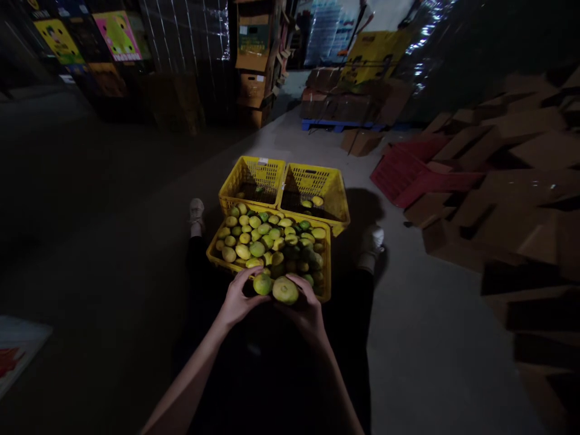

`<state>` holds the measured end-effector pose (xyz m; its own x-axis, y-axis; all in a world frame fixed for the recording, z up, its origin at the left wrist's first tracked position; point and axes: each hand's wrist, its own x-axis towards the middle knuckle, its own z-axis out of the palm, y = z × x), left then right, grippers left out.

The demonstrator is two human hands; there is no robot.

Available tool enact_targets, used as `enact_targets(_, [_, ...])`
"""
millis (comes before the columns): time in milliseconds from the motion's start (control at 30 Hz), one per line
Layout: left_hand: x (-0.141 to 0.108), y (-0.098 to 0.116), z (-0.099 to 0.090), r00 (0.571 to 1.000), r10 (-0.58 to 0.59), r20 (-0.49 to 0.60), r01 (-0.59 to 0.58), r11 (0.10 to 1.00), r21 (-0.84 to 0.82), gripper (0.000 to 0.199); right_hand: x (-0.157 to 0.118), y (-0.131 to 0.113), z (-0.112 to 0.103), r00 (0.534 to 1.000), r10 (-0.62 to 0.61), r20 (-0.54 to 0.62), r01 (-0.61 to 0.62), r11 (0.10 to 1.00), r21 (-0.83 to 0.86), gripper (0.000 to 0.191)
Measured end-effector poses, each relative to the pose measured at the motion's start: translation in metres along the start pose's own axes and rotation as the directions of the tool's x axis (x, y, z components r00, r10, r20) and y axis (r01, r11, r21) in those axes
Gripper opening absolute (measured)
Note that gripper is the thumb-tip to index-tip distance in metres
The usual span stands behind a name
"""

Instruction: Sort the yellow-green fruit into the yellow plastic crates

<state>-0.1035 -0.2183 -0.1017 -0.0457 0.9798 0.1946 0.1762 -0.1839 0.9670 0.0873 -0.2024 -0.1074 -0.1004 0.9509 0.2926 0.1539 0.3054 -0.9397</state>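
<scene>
My left hand (238, 300) grips a green lemon (262, 284) between thumb and fingers. Beside it my right hand (309, 305) is closed on a larger, paler yellow-green lemon (285, 291). Both fruits are held above the near edge of a yellow crate (327, 266) full of green and yellow lemons (257, 249). Behind that stand two more yellow crates. The left crate (230, 182) has a few fruits at its bottom, and the right crate (341, 202) has a couple of lemons (318, 200) in it.
My feet stand on either side of the crates. To the right a red crate (399, 175) lies tilted against a heap of flattened cardboard boxes (507, 205). Stacked cartons (252, 89) and a blue pallet (338, 125) with boxes stand at the back. The room is dim.
</scene>
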Motion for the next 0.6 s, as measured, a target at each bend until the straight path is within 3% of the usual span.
enact_targets(167, [0.002,0.0,-0.002,0.996,-0.093,0.013,0.093,0.971,-0.222,0.053,0.001,-0.008,-0.006,0.989,0.135,0.054,-0.139,0.987,0.08,0.06])
enact_targets(333, [0.0,0.003,-0.006,0.955,-0.286,0.079,0.287,0.824,-0.489,0.054,-0.002,-0.011,-0.01,0.948,0.275,0.163,-0.315,0.891,0.328,0.065])
enact_targets(433, [-0.003,0.005,-0.006,0.888,-0.44,0.133,0.427,0.68,-0.596,0.049,-0.008,-0.004,-0.008,0.916,0.34,0.212,-0.4,0.81,0.429,0.061])
enact_targets(533, [-0.005,0.008,-0.003,0.784,-0.593,0.184,0.541,0.508,-0.67,0.041,-0.013,0.005,-0.001,0.883,0.417,0.215,-0.465,0.717,0.519,0.051])
enact_targets(600, [-0.004,0.011,0.001,0.741,-0.638,0.21,0.566,0.427,-0.705,0.034,-0.013,0.01,0.005,0.906,0.388,0.166,-0.417,0.761,0.497,0.044])
